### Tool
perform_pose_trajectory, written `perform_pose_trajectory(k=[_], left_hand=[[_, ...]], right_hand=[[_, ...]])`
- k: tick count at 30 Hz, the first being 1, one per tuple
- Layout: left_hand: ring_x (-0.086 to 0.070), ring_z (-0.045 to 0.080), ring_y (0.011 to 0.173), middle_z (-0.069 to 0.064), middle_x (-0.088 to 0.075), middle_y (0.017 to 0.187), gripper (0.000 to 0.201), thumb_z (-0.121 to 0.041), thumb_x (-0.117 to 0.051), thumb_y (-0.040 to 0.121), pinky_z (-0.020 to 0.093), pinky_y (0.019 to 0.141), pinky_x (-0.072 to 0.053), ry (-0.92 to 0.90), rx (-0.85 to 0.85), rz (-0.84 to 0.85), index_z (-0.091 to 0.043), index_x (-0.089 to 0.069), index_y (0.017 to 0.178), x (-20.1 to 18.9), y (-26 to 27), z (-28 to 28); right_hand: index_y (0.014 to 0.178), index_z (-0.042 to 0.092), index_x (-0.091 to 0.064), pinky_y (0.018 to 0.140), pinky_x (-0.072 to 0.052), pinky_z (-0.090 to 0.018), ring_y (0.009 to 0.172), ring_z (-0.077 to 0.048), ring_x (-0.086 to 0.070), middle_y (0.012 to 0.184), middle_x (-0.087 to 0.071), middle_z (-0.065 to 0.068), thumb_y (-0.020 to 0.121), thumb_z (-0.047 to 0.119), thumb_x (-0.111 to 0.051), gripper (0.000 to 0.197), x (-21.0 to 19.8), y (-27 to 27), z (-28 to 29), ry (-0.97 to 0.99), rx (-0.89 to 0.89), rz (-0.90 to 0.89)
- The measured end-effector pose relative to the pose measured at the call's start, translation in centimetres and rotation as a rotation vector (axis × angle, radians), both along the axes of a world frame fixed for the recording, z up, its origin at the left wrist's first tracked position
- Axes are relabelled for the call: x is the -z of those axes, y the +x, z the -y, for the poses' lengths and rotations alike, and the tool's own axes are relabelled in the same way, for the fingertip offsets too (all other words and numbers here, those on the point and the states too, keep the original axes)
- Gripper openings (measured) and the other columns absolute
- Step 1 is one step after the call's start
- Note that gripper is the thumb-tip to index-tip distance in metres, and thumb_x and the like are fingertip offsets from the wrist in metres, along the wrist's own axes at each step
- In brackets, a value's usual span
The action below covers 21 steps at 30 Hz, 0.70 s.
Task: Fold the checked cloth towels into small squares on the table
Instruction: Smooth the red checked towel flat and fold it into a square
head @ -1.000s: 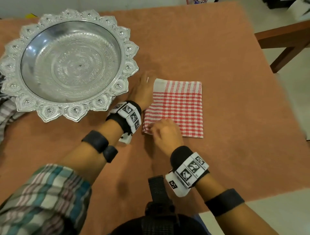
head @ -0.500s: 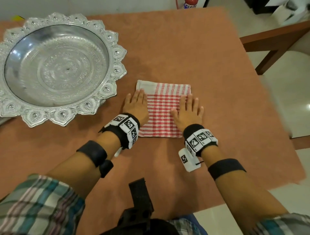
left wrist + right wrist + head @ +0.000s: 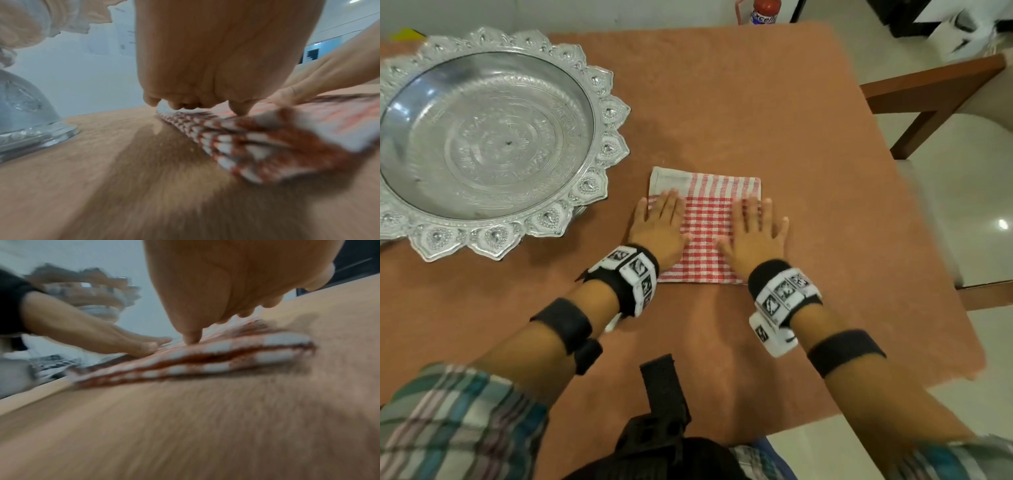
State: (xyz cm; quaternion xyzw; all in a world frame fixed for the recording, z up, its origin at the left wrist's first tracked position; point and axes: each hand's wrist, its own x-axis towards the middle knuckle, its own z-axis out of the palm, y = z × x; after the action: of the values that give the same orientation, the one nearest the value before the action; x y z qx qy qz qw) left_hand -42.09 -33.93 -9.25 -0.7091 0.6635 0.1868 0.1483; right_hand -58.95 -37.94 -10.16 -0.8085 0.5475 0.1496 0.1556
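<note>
A red-and-white checked towel lies folded into a small square on the brown table. My left hand lies flat on the towel's left side, fingers straight. On its right side my right hand lies flat in the same way. In the left wrist view the towel shows several stacked layers under the left hand. From the right wrist, the folded edge of the towel lies under the right hand, the picture blurred.
A large ornate silver bowl stands at the table's far left. A wooden chair stands beyond the right edge. A red-capped bottle is on the floor past the far edge. The table's right and near edges are close.
A second ago my right hand was pinching the towel's near edge. Both hands then came flat onto the towel and have slid a little forward over it.
</note>
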Motion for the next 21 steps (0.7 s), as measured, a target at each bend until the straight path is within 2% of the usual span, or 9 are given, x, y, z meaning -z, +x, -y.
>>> perform_pose_trajectory(k=[2, 4, 8, 11, 13, 15, 17, 19, 21], left_hand=[[0.015, 0.018, 0.144, 0.003, 0.016, 0.156, 0.063, -0.044, -0.018, 0.098, 0.045, 0.115, 0.008, -0.034, 0.101, -0.022, -0.015, 0.011, 0.146, 0.3, -0.3, -2.3], [0.018, 0.017, 0.143, 0.001, 0.018, 0.155, 0.063, -0.046, -0.015, 0.098, 0.047, 0.114, 0.008, -0.011, 0.105, -0.039, -0.018, 0.013, 0.146, 0.8, 0.4, -4.4], [0.022, 0.015, 0.142, -0.003, 0.023, 0.154, 0.062, -0.048, -0.011, 0.097, 0.047, 0.114, 0.011, 0.044, 0.104, -0.028, -0.020, 0.017, 0.145, 1.0, 2.0, -5.5], [0.013, 0.019, 0.144, 0.004, 0.013, 0.156, 0.065, -0.045, -0.023, 0.098, 0.046, 0.115, 0.007, 0.006, 0.179, -0.038, -0.014, 0.006, 0.147, 0.2, 2.1, -5.6], [-0.018, 0.028, 0.143, 0.015, -0.022, 0.152, 0.065, -0.038, -0.049, 0.091, 0.046, 0.115, -0.012, -0.165, 0.338, -0.094, -0.007, -0.025, 0.143, -0.2, 2.3, -6.2], [-0.056, 0.034, 0.112, 0.017, -0.058, 0.118, 0.051, -0.028, -0.072, 0.073, 0.045, 0.100, -0.042, -0.296, 0.502, -0.118, -0.005, -0.056, 0.116, -0.1, 2.7, -6.9], [-0.063, 0.030, 0.084, 0.013, -0.064, 0.094, 0.034, -0.015, -0.076, 0.065, 0.037, 0.078, -0.053, -0.364, 0.577, -0.129, -0.004, -0.062, 0.094, 0.0, 3.0, -7.5], [-0.061, 0.027, 0.076, 0.011, -0.063, 0.087, 0.024, -0.003, -0.071, 0.065, 0.034, 0.069, -0.054, -0.377, 0.591, -0.104, -0.004, -0.063, 0.087, -0.2, 2.9, -7.9], [-0.060, 0.026, 0.075, 0.011, -0.062, 0.086, 0.023, 0.003, -0.069, 0.066, 0.034, 0.066, -0.053, -0.392, 0.595, -0.065, -0.004, -0.062, 0.087, -0.1, 2.9, -8.0]], right_hand=[[0.144, 0.030, 0.017, 0.111, 0.010, -0.061, 0.141, -0.027, 0.023, 0.152, 0.028, 0.000, 0.091, 0.060, -0.010, 0.067, 0.4, 0.1, -3.2, 0.019, -0.179, 0.012], [0.142, 0.037, 0.018, 0.111, 0.008, -0.060, 0.142, -0.024, 0.022, 0.153, 0.025, 0.005, 0.089, 0.060, -0.004, 0.063, 1.0, -0.8, -4.7, 0.056, -0.230, 0.011], [0.141, 0.042, 0.019, 0.110, 0.007, -0.060, 0.141, -0.022, 0.023, 0.150, 0.028, 0.011, 0.094, 0.057, -0.010, 0.058, 0.6, -4.7, -3.4, 0.100, -0.126, -0.027], [0.145, 0.036, 0.014, 0.112, 0.004, -0.056, 0.143, -0.024, 0.018, 0.153, 0.023, 0.004, 0.094, 0.056, -0.019, 0.063, -0.1, -6.7, -3.1, 0.087, -0.064, -0.039], [0.148, 0.024, -0.005, 0.114, -0.011, -0.054, 0.145, -0.028, 0.001, 0.158, 0.004, -0.004, 0.094, 0.046, -0.040, 0.068, -0.6, -7.2, -3.6, 0.008, -0.108, 0.048], [0.138, 0.013, -0.038, 0.102, -0.039, -0.055, 0.132, -0.036, -0.036, 0.148, -0.032, -0.015, 0.084, 0.027, -0.064, 0.062, -0.9, -7.4, -4.2, -0.072, -0.275, 0.171], [0.117, 0.005, -0.058, 0.085, -0.052, -0.051, 0.107, -0.038, -0.058, 0.123, -0.057, -0.020, 0.070, 0.011, -0.075, 0.050, -0.3, -7.5, -4.4, -0.124, -0.388, 0.220], [0.105, 0.002, -0.063, 0.079, -0.055, -0.047, 0.095, -0.038, -0.063, 0.109, -0.064, -0.020, 0.069, 0.002, -0.070, 0.037, -0.1, -7.5, -4.1, -0.169, -0.427, 0.243], [0.101, 0.001, -0.065, 0.071, -0.058, -0.043, 0.089, -0.038, -0.065, 0.104, -0.066, -0.019, 0.076, 0.002, -0.055, 0.027, -0.1, -7.2, -3.9, -0.225, -0.459, 0.230]])
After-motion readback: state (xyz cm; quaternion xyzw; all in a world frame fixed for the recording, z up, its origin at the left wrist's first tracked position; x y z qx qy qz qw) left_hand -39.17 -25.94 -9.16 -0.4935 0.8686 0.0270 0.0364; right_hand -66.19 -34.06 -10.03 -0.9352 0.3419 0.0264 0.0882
